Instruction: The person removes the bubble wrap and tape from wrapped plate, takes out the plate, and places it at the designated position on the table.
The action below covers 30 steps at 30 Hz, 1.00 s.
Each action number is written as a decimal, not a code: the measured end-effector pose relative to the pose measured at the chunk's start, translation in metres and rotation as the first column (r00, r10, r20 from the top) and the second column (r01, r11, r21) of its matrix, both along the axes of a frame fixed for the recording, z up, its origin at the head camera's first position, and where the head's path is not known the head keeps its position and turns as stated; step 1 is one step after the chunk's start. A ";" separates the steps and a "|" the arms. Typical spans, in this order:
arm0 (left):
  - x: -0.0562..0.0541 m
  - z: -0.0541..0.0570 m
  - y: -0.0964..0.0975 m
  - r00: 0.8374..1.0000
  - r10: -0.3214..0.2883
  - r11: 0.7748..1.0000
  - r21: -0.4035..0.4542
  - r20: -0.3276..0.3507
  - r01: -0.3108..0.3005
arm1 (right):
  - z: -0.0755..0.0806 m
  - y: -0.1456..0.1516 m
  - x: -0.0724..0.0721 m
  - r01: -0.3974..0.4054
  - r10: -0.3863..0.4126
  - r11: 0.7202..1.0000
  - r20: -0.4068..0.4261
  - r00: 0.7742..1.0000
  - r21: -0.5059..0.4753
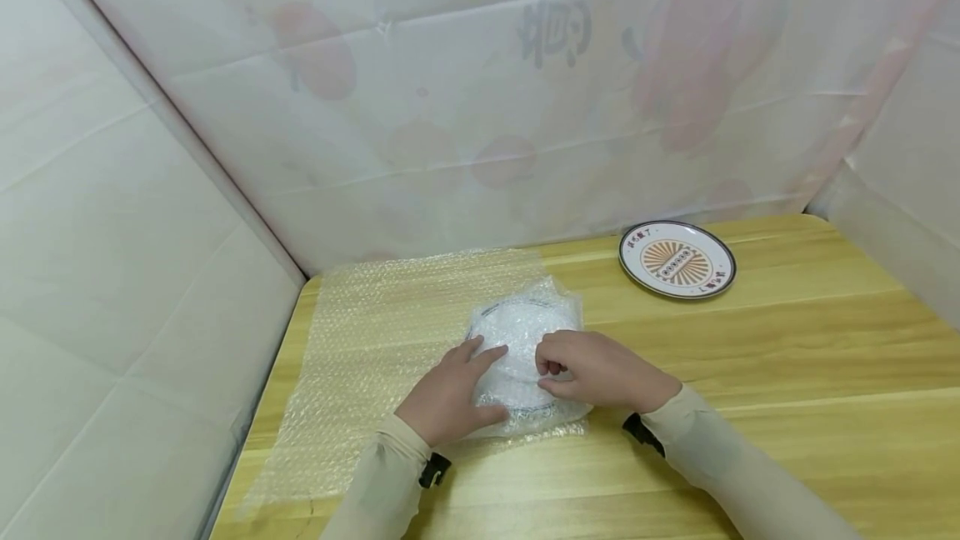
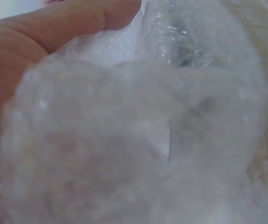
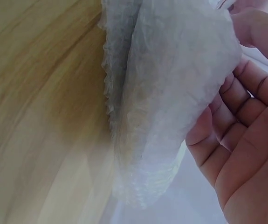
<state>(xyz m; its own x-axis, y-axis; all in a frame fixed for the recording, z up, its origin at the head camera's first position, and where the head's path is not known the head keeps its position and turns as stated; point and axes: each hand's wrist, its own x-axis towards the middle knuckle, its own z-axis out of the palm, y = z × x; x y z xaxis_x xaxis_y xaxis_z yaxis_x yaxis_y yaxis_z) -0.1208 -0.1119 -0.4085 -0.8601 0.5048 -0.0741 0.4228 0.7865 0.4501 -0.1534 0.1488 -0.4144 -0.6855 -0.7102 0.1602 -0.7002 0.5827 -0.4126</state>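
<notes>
A white plate with a dark rim pattern [image 1: 517, 327] lies on the table, wrapped in clear bubble wrap [image 1: 375, 340]. Flat bubble wrap spreads from under the bundle to the left. My left hand [image 1: 448, 397] rests on the bundle's left side, fingers and thumb spread. On the right, my right hand [image 1: 600, 369] curls its fingers and pinches a bubble wrap fold over the plate. The right wrist view shows the folded bubble wrap [image 3: 171, 79] between thumb and fingers. In the left wrist view, blurred bubble wrap [image 2: 124, 140] covers most of the scene beside the left thumb.
A second plate [image 1: 677, 261], white with an orange sunburst and dark rim, lies unwrapped at the back right of the wooden table [image 1: 810, 357]. Pale printed cloth walls [image 1: 450, 107] stand behind and on both sides of the table.
</notes>
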 end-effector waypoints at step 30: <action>-0.001 0.001 -0.001 1.000 0.001 1.000 0.013 0.008 -0.001 | 0.007 0.001 0.001 0.009 -0.009 1.000 0.007 1.000 0.017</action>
<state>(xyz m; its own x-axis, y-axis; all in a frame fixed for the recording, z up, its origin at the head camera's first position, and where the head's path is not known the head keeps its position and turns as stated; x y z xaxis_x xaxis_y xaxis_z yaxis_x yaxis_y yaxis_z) -0.1220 -0.1125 -0.4073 -0.8598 0.5050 -0.0748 0.4183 0.7809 0.4638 -0.1526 0.1503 -0.4071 -0.6927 -0.7068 0.1433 -0.6920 0.5955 -0.4081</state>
